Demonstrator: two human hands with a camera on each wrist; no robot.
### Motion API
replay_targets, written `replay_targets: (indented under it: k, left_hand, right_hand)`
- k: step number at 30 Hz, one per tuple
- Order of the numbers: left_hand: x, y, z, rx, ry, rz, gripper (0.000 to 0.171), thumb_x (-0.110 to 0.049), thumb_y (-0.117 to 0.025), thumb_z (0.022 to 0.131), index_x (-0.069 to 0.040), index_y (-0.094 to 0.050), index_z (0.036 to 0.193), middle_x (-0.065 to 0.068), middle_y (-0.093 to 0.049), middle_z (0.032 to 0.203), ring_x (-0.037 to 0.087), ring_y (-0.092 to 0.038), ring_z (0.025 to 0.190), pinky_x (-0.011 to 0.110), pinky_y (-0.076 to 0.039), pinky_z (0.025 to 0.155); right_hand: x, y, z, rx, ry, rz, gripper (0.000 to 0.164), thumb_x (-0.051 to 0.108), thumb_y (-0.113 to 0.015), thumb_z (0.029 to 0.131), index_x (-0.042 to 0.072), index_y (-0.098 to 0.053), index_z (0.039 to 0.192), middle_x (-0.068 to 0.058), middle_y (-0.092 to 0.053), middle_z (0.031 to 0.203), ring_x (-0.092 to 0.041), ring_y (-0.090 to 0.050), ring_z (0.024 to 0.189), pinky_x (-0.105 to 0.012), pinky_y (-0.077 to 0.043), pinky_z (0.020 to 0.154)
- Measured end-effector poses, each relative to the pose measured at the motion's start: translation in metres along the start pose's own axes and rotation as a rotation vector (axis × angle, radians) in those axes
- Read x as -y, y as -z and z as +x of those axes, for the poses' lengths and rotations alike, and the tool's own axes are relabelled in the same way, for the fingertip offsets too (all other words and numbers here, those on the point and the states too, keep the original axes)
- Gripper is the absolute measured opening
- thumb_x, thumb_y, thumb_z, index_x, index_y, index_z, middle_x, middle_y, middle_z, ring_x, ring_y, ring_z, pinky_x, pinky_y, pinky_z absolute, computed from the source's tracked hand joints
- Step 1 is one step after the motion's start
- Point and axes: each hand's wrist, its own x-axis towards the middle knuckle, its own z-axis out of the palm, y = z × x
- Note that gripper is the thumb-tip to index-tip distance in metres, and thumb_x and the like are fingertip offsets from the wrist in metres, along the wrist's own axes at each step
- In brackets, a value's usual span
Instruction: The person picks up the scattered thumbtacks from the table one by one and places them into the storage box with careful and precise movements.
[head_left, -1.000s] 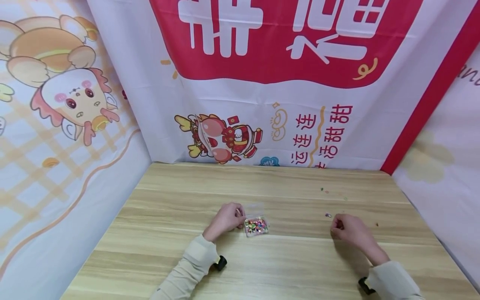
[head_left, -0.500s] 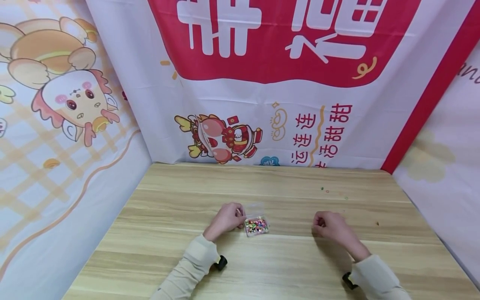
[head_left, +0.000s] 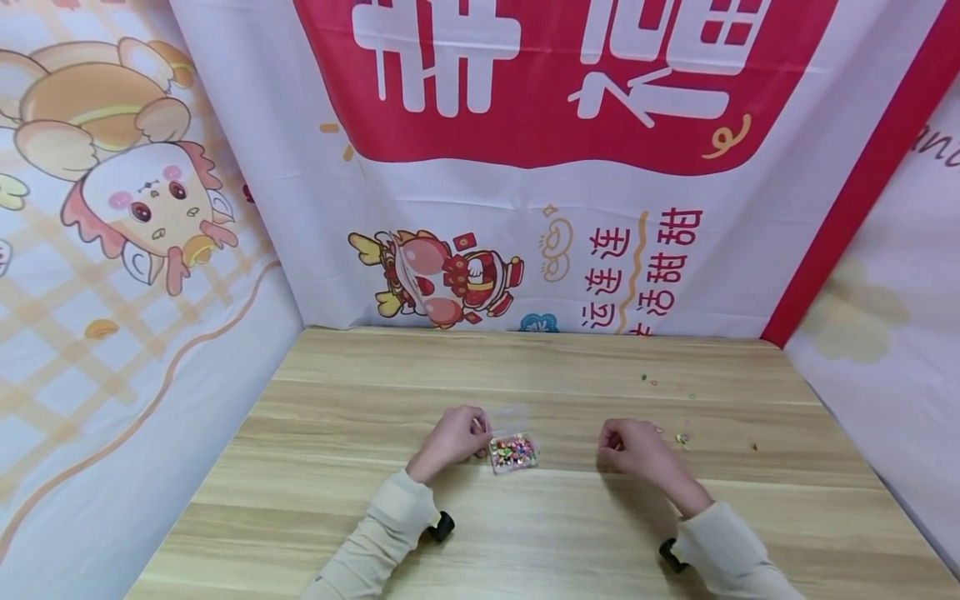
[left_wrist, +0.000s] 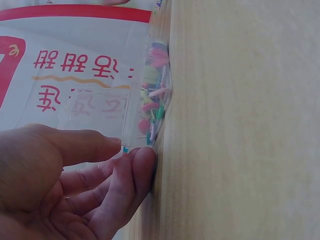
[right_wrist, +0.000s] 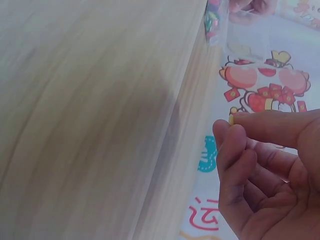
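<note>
A small clear plastic box [head_left: 517,470] stands on the table with its clear lid [left_wrist: 92,112] raised. Inside it, bright pieces [left_wrist: 159,57] show round heads and thin spikes, like thumbtacks. My left hand [head_left: 453,435] grips the box's left edge between thumb and fingers. To the right of the box, my right hand [head_left: 637,450] is held close over the wood. In the right wrist view, its thumb and forefinger pinch a small yellow piece [right_wrist: 231,119], mostly hidden by the fingertips.
Tiny coloured pieces [head_left: 682,438] lie scattered on the wooden table [head_left: 360,375] beyond the right hand. A dark speck [head_left: 755,447] sits farther right. Printed cloth [head_left: 525,192] hangs along the table's back and sides.
My right hand has moved left toward the box, uncovering small pieces on the table behind it. The left hand and the box have stayed in place.
</note>
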Motion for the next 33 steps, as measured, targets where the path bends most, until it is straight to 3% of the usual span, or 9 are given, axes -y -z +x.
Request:
replay_targets:
  k: [7,26,33]
  left_hand:
    - [0.0,0.0,0.0,0.001,0.005,-0.012,0.009,-0.003,-0.067,0.089,-0.006,-0.063,0.083,0.005,-0.07,0.066,0.013,-0.064,0.053,0.024,-0.047,0.046]
    - [0.001,-0.001,0.0,-0.007,0.001,0.016,0.007,-0.004,-0.068,0.09,-0.006,-0.063,0.084,0.004,-0.07,0.067,0.012,-0.065,0.054,0.023,-0.047,0.048]
    - [-0.001,0.0,-0.001,0.0,-0.002,0.007,0.006,-0.003,-0.067,0.089,-0.005,-0.063,0.085,0.006,-0.071,0.069,0.014,-0.066,0.056,0.023,-0.048,0.048]
  right_hand:
    - [0.013,-0.009,0.008,0.006,0.06,0.033,0.015,0.002,-0.071,0.081,0.012,-0.062,0.075,0.005,-0.063,0.07,-0.004,-0.054,0.065,-0.02,-0.046,0.057]
    - [0.053,-0.036,0.026,0.072,0.082,0.113,0.011,-0.002,-0.071,0.082,0.008,-0.065,0.08,0.001,-0.065,0.076,-0.008,-0.057,0.069,-0.019,-0.05,0.06]
    - [0.063,-0.047,0.032,0.069,0.133,0.129,0.01,-0.005,-0.07,0.082,0.004,-0.067,0.08,-0.001,-0.067,0.075,-0.008,-0.057,0.068,-0.017,-0.05,0.059]
